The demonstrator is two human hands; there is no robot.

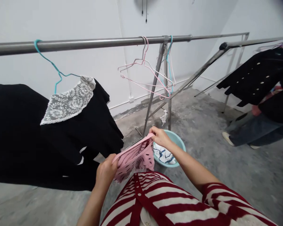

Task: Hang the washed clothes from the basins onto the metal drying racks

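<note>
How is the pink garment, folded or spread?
The pink garment is partly spread: left hand and right hand pull its edge taut; the rest hangs bunched.

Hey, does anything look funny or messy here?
Yes, the pink wire hangers on the steel rail look tangled. They hang bunched and tilted together, with a blue hanger mixed in. A small white thing also dangles low on the rack, and it's too small to tell what it is.

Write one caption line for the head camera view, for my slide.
Left hand and right hand hold a pink garment near a blue basin and a black lace-collared dress on a steel rail.
</note>
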